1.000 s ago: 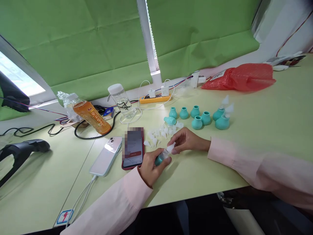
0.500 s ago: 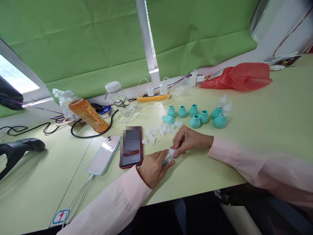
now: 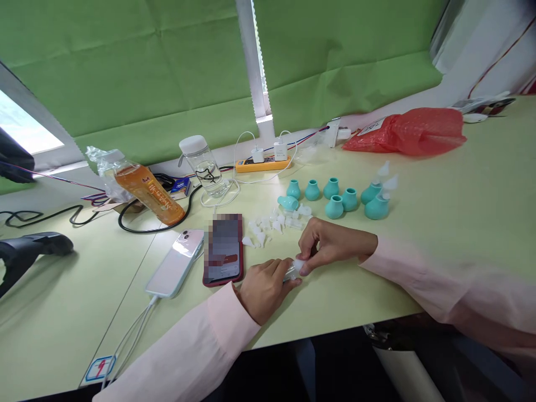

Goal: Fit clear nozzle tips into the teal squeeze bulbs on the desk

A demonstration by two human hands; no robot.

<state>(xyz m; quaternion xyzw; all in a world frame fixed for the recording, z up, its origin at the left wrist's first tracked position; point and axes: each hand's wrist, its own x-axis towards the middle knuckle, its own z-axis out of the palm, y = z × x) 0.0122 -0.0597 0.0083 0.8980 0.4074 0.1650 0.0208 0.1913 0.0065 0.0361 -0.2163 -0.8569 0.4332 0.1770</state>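
Note:
My left hand (image 3: 263,287) is closed around a short clear plastic tube (image 3: 291,272), whose lower end disappears under the fingers. At its upper end, my right hand (image 3: 324,245) pinches a small white translucent tip (image 3: 298,264) between thumb and forefinger. Both hands meet low over the table near its front edge. Just beyond them lies a loose pile of small white and clear plastic tips (image 3: 276,223). Several teal rubber bulbs (image 3: 334,207) stand open-mouthed behind the pile, and one teal bulb (image 3: 288,202) lies on its side. Two bulbs on the right (image 3: 377,208) carry white pointed nozzles.
Left of my hands lie a red-cased phone (image 3: 224,251) and a pale phone (image 3: 176,265) with a cable. Behind are an orange drink bottle (image 3: 151,192), a clear water bottle (image 3: 207,170), a yellow power strip (image 3: 263,164) and a red plastic bag (image 3: 410,131). A black scanner-like device (image 3: 36,248) is far left.
Both hands and the tube have shifted slightly to the right. My right hand keeps its pinch on the white tip. The teal bit seen at my left fingers is now hardly visible.

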